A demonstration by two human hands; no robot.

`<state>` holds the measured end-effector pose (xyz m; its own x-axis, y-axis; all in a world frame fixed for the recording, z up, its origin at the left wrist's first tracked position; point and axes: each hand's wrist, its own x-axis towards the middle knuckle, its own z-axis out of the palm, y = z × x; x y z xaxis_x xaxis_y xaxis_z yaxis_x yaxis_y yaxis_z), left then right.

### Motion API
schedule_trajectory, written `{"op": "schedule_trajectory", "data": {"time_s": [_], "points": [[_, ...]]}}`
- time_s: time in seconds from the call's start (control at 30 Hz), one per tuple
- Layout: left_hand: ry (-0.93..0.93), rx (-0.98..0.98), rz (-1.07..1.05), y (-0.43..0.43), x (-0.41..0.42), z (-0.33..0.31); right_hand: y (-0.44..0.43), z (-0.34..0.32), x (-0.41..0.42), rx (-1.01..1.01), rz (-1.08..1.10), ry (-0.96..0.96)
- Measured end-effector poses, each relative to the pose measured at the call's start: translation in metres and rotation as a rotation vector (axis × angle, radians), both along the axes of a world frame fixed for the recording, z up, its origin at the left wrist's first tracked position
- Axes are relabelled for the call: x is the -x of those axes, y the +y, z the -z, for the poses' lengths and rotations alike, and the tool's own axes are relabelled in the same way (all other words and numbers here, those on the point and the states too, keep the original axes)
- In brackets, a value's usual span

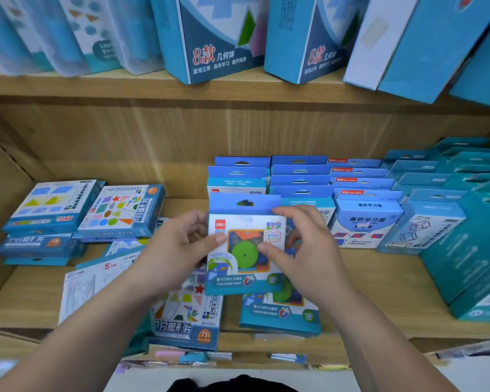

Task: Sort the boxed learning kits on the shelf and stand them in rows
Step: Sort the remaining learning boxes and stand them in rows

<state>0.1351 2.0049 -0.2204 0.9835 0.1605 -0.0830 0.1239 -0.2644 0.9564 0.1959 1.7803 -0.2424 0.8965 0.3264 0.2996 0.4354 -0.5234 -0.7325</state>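
Observation:
A blue and white boxed kit (245, 267) with a green disc on its front is held upright above the wooden shelf (379, 278). My left hand (178, 250) grips its left edge, thumb on the front. My right hand (303, 244) grips its right edge, thumb on the front as well. Behind it, rows of like boxes (269, 179) stand upright. A matching kit (280, 312) lies flat under the held one. A shapes kit (187, 318) lies flat at the shelf's front.
Flat stacks of shape kits (82, 210) lie at the left. Upright area-learning boxes (365, 216) and teal boxes (450, 222) fill the right. Tall blue boxes (210, 38) lean on the upper shelf. A white flat kit (96, 284) lies under my left forearm.

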Motion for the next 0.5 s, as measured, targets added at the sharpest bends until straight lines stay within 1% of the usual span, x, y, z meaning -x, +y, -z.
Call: {"op": "schedule_trajectory", "data": {"time_s": [0.17, 0.23, 0.3, 0.5], "points": [[-0.074, 0.029, -0.152, 0.03, -0.014, -0.01, 0.005, 0.001, -0.005, 0.041, 0.047, 0.024], [-0.083, 0.065, -0.205, 0.039, -0.022, -0.01, 0.0, 0.006, -0.006, 0.08, 0.088, 0.016], [-0.075, 0.081, -0.232, 0.045, -0.031, -0.005, -0.007, 0.013, -0.007, 0.114, 0.132, 0.048], [-0.047, -0.08, -0.18, 0.048, -0.059, 0.017, -0.026, 0.021, -0.003, 0.266, 0.202, 0.145]]}}
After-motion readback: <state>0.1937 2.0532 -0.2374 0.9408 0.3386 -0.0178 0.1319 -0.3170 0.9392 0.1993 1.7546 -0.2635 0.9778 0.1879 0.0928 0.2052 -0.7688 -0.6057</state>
